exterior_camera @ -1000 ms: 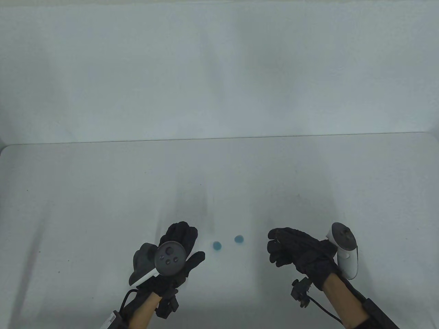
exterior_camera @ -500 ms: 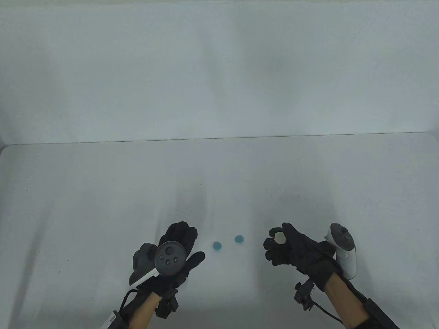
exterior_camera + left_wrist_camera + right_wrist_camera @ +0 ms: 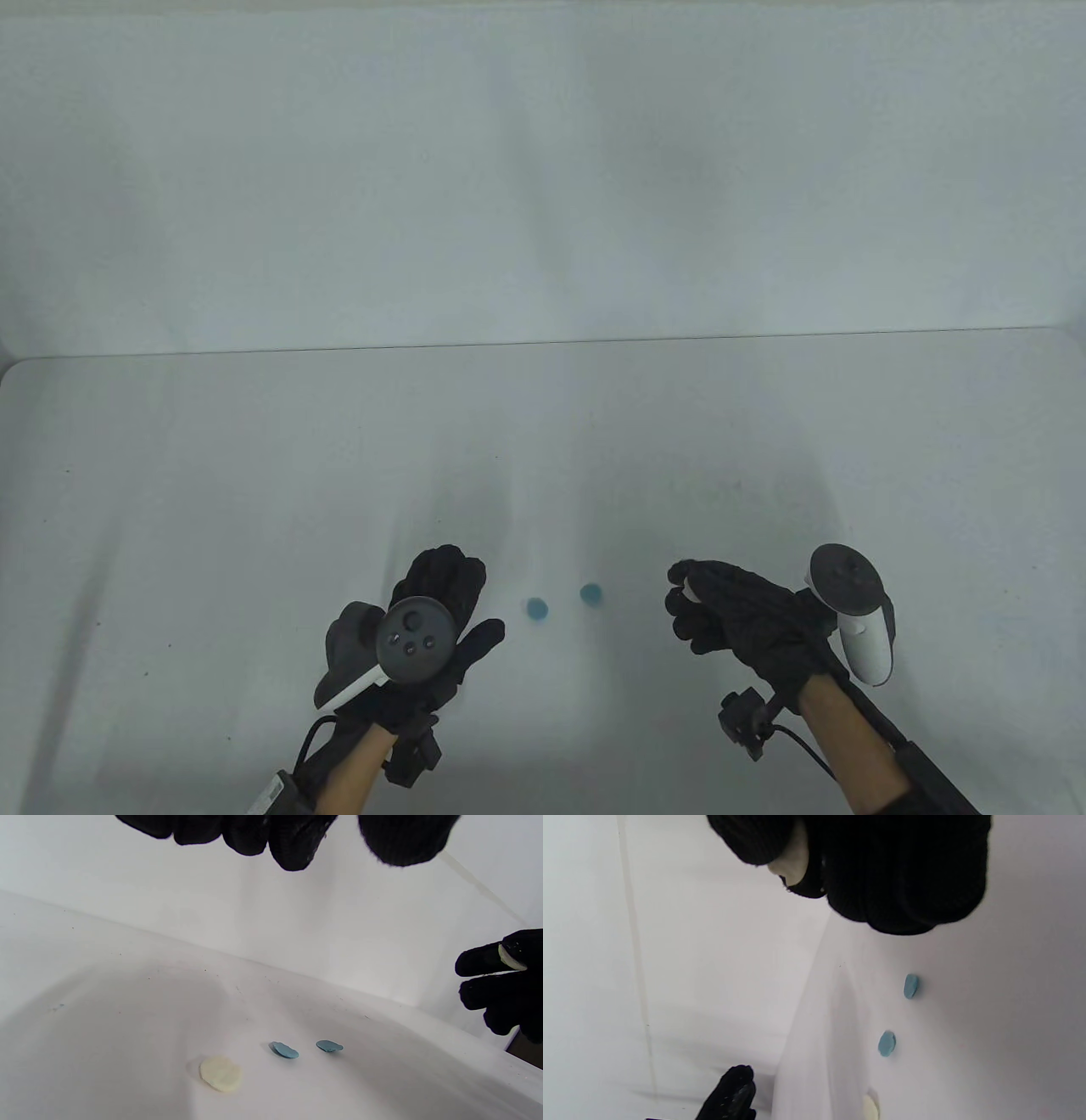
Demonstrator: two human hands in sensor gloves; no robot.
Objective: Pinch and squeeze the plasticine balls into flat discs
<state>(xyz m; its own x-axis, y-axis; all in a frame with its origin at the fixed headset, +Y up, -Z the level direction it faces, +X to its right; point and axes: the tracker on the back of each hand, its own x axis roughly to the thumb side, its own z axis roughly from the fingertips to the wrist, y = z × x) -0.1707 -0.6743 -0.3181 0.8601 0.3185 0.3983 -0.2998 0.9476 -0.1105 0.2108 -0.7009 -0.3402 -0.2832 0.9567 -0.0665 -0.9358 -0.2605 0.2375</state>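
Note:
Two flat blue discs (image 3: pixel 536 608) (image 3: pixel 591 593) lie on the white table between my hands; they also show in the left wrist view (image 3: pixel 285 1050) (image 3: pixel 329 1046). A flat cream disc (image 3: pixel 220 1073) lies on the table below my left hand (image 3: pixel 462 594), hidden under it in the table view. The left hand hovers open and holds nothing. My right hand (image 3: pixel 689 594) pinches a cream plasticine piece (image 3: pixel 793 861) between thumb and fingers, above the table, right of the blue discs. A sliver of the piece shows in the table view (image 3: pixel 692 587).
The white table (image 3: pixel 254 509) meets a white back wall (image 3: pixel 543 170) along a straight far edge. The cream disc also shows at the bottom of the right wrist view (image 3: pixel 869 1108).
My right hand has rolled its fingers over the cream piece, which showed more openly half a second ago. My left hand has drifted slightly left and down.

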